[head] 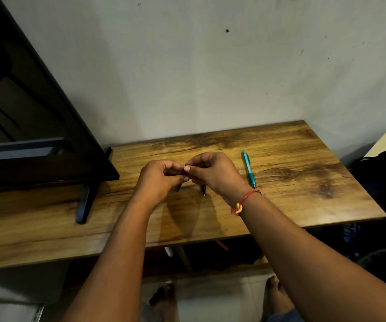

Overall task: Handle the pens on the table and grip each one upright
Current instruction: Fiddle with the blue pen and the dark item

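Observation:
Both hands meet above the middle of the wooden table (291,163). My right hand (212,173) pinches a dark pen (203,190), and its tip sticks out below the hand, pointing down at the table. My left hand (159,180) has curled fingers that touch the right hand's fingertips. It pinches a dark piece whose lower end (178,187) shows under the hand; I cannot tell whether this is a second pen or a cap. A teal pen (248,169) lies flat on the table just right of my right hand, untouched.
A dark flat screen (36,135) on a slanted foot (85,203) stands on the left part of the table. A grey wall runs behind the table. A red thread is tied round my right wrist (245,201). My bare feet and some clutter show under the table's front edge.

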